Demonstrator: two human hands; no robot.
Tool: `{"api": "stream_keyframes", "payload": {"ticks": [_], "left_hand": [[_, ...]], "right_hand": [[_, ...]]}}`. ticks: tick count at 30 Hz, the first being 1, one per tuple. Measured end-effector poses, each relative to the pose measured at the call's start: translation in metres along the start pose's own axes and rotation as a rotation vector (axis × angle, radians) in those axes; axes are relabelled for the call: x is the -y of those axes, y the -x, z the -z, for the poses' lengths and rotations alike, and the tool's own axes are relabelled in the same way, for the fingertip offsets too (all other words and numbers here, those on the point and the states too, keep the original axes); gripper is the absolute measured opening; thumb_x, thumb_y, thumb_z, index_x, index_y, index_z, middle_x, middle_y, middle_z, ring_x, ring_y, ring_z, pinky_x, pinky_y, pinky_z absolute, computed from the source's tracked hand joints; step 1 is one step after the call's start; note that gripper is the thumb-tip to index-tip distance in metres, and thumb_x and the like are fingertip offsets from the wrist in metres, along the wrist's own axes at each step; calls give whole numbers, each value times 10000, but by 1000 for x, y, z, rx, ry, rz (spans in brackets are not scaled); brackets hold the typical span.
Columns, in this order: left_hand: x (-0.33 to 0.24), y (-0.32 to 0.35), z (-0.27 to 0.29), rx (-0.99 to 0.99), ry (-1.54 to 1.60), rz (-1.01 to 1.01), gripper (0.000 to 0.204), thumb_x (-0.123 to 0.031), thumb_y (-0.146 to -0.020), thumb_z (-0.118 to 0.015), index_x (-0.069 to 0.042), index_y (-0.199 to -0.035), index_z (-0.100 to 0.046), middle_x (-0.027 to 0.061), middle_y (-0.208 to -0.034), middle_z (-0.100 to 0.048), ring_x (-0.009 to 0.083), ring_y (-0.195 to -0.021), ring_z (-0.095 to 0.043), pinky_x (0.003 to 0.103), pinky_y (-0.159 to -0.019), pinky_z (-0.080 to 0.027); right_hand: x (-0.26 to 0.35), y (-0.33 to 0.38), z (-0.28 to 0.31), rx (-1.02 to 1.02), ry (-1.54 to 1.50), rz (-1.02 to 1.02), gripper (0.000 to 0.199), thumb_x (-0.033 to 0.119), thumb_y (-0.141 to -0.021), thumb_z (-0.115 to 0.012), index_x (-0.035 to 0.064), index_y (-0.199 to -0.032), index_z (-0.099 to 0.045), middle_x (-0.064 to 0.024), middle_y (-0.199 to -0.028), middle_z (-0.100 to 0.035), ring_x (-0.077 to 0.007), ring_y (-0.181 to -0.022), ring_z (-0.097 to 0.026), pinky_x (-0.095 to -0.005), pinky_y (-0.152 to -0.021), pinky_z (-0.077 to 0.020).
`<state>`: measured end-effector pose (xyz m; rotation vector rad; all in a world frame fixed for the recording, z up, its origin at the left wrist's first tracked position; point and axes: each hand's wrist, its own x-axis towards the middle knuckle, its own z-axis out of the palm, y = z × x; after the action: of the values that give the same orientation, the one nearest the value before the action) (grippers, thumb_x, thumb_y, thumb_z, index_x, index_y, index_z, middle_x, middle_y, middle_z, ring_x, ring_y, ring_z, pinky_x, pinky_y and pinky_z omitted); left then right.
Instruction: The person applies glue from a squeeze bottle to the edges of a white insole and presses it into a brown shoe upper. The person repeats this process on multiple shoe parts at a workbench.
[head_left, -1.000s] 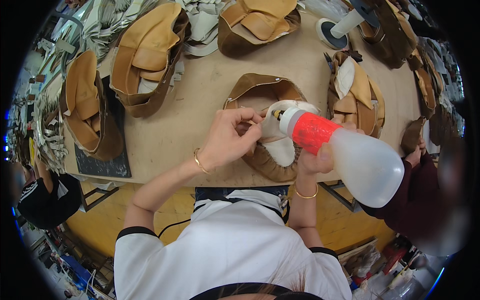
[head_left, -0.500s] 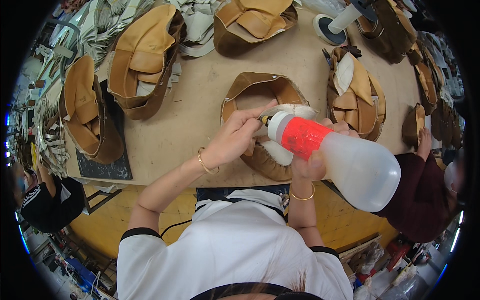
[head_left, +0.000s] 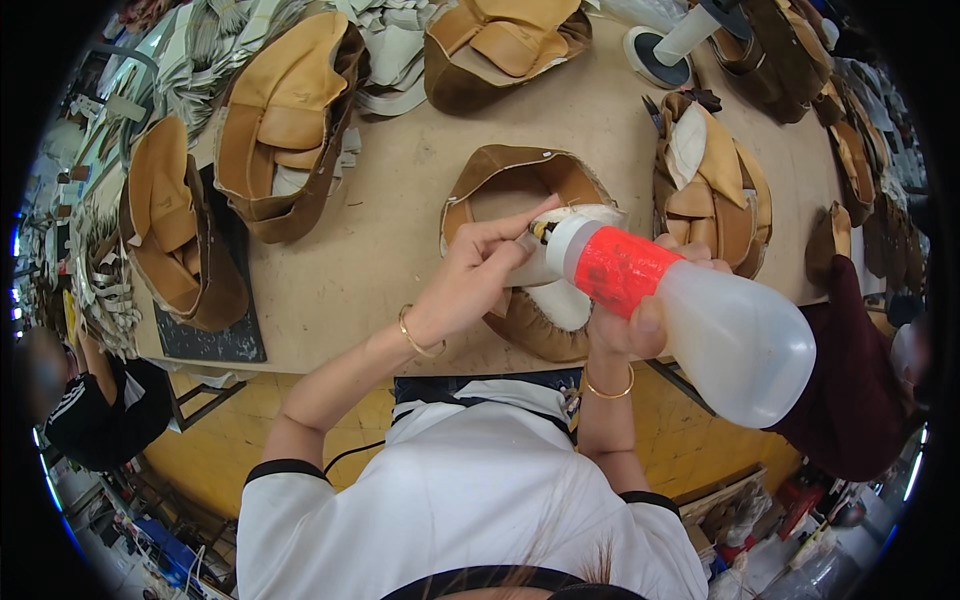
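A large translucent squeeze bottle (head_left: pixel 745 345) with a red band lies tilted in my right hand (head_left: pixel 640 325), its fingers wrapped around the banded part. Its dark, yellowish nozzle (head_left: pixel 543 231) meets the edge of a pale, curved piece (head_left: pixel 590 214). My left hand (head_left: pixel 472 280) pinches that piece between thumb and fingers beside the nozzle. Under both hands sits a brown suede boot upper (head_left: pixel 512 163), its opening facing up and tan lining showing. The bottle and hands partly hide the upper's middle.
Similar boot uppers stand around the table (head_left: pixel 390 220): two at left (head_left: pixel 290 125), one at the back (head_left: pixel 510 45), one at right (head_left: pixel 712 200). Pale strips (head_left: pixel 200 70) pile up at back left. Co-workers sit at both sides; one sleeve (head_left: pixel 845 370) is maroon.
The bottle has shifted slightly to the right, and its nozzle has moved right along the pale piece. My left hand stays pinched at nearly the same place. The right co-worker's hand has moved upward.
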<state>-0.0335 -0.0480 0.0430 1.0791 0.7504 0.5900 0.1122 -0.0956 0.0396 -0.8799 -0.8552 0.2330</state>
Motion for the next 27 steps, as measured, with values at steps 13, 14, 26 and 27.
{"api": "stream_keyframes", "payload": {"ticks": [13,14,26,27], "left_hand": [[3,10,-2,-105,20,12,366,-42,-865,-446,-9,-1207,-573,5,-913,-641,27,-763,-543,195,-678,-467],[3,9,-3,-126,14,40,368,-30,-859,-450,-4,-1206,-569,12,-908,-640,26,-739,-540,192,-648,-460],[-15,-4,-12,84,59,57,445,19,-844,-540,45,-1272,-424,48,-865,-647,56,-777,-592,201,-741,-495],[-16,-5,-14,82,78,82,447,15,-840,-553,47,-1270,-436,56,-885,-651,58,-786,-595,200,-739,-497]], "right_hand": [[7,-8,2,-178,47,-64,640,377,-649,-749,126,-1037,-307,-14,-939,-321,-138,-771,-357,-253,-708,-394],[6,-9,3,-211,37,-70,649,382,-644,-753,126,-1040,-307,-13,-938,-318,-138,-777,-355,-256,-722,-390],[4,-5,11,-63,23,-50,643,307,-626,-752,122,-1071,-326,-8,-959,-326,-126,-776,-313,-253,-666,-358],[3,-6,12,-11,53,-15,623,292,-638,-748,123,-1068,-330,-6,-954,-333,-126,-774,-318,-259,-670,-366]]}}
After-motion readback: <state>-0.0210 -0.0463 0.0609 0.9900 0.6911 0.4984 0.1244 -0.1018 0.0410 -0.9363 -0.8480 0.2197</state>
